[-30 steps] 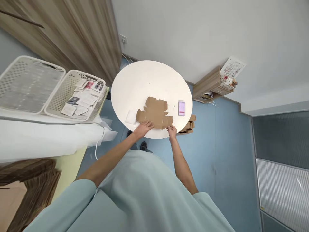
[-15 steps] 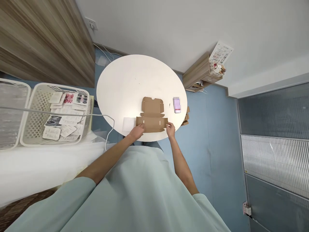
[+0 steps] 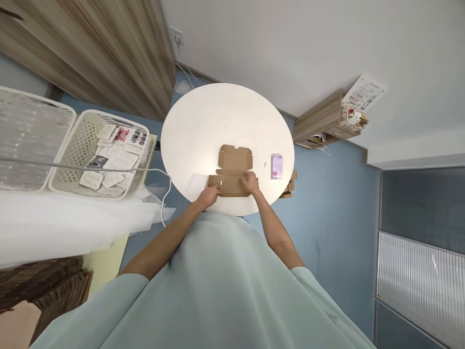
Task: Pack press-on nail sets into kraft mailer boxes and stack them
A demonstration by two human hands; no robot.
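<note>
A flat, unfolded brown cardboard box (image 3: 232,186) lies near the front edge of the round white table (image 3: 203,121), its notched lid panel pointing away from me. My left hand (image 3: 209,196) grips the near panel by its left end, fingers bent over the cardboard close to a small white slot. On the same panel's right side, my right hand (image 3: 250,182) is closed with curled fingers against the cardboard, covering the right slot. A white sheet-like piece (image 3: 197,185) lies left of the box, partly beside my left hand.
A pinkish-purple packet (image 3: 276,166) lies at the table's right. Left of the table stands a white basket (image 3: 72,155) of cards and packets, with a cable (image 3: 169,184) hanging past it. More brown boxes (image 3: 290,186) sit beyond the table's right edge.
My right hand has moved from the box's right end flap inward onto the panel. My left hand stays at the left end. The whole view has shifted and turned slightly.
</note>
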